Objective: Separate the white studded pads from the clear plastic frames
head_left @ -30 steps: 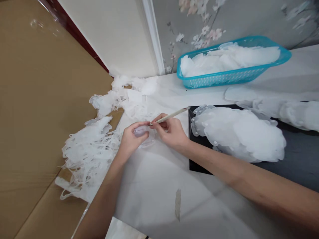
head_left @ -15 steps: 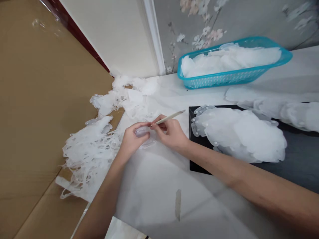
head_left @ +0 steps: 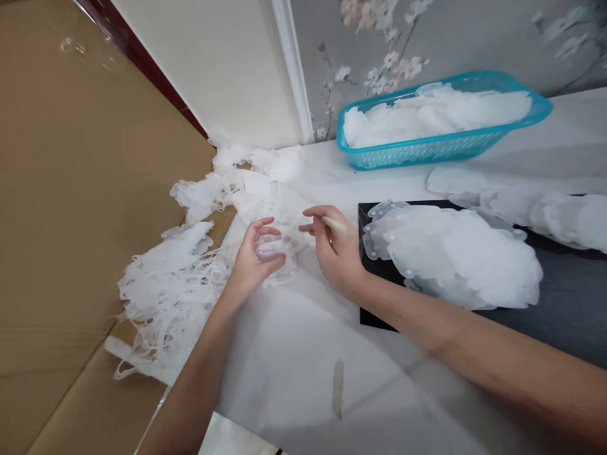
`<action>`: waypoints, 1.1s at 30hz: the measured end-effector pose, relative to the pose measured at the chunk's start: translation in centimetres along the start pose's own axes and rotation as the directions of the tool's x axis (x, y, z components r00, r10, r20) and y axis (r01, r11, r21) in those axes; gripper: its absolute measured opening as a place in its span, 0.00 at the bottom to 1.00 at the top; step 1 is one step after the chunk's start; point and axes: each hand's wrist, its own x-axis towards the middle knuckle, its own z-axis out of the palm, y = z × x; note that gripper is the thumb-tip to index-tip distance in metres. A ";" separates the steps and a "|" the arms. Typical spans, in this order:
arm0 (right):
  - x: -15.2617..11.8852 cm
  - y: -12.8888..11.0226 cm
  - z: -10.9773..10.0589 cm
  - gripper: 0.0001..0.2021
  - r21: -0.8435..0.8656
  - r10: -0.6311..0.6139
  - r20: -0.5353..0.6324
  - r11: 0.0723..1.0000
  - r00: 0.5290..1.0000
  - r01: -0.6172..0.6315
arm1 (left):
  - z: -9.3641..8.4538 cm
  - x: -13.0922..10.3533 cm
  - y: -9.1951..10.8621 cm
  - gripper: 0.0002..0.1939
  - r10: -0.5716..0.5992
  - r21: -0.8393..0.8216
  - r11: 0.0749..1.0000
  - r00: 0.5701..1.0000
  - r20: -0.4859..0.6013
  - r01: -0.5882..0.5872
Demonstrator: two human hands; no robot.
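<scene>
My left hand (head_left: 253, 259) is over the white tabletop with thumb and fingers spread apart. Between them is a small translucent, wavy-edged sheet (head_left: 271, 250) with small dots, and the thumb lies at its edge. To its right my right hand (head_left: 334, 249) is raised a little apart, its index finger stretched toward the left. A slim pale pen-like tool (head_left: 337, 226) is tucked in that hand, partly hidden by the fingers. Beyond both hands, stringy white cut-out scraps (head_left: 175, 303) are heaped at the left.
A blue basket (head_left: 427, 151) full of white sheets stands by the flowered wall. On a black board (head_left: 573, 297) at right lies a pile of translucent sheets (head_left: 465, 256), with another row (head_left: 531, 205) behind. Brown cardboard (head_left: 71, 189) borders the table's left.
My hands have separated. The right hand has drawn back to the right, with the pen-like tool swung back in its grip. My left fingers have opened from their pinch.
</scene>
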 end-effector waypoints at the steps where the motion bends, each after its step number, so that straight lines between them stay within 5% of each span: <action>1: 0.1 0.1 -0.1 0.07 -0.023 -0.035 0.010 0.999 0.999 0.036 | 0.0 0.0 0.1 0.31 -0.001 -0.020 1.000 1.000 0.007 0.001; 7: 0.4 0.1 0.3 0.04 -0.109 -0.076 0.214 0.989 0.974 0.101 | -0.4 -0.2 0.1 0.32 -0.066 -0.313 0.947 0.997 0.044 0.076; 13: 0.3 -0.6 0.3 0.04 -0.078 -0.127 0.400 0.982 0.908 0.172 | -0.4 0.0 0.2 0.17 -0.197 -0.408 0.897 0.980 -0.029 0.168; 21: 0.2 -0.6 0.2 0.05 -0.070 -0.135 0.435 0.981 0.890 0.183 | -0.4 -0.1 0.2 0.18 -0.272 -0.390 0.876 0.958 0.090 0.286; 33: 0.2 -0.6 0.3 0.06 -0.063 -0.154 0.425 0.978 0.892 0.199 | -0.3 0.0 0.5 0.19 -0.301 -0.567 0.775 0.952 0.060 0.281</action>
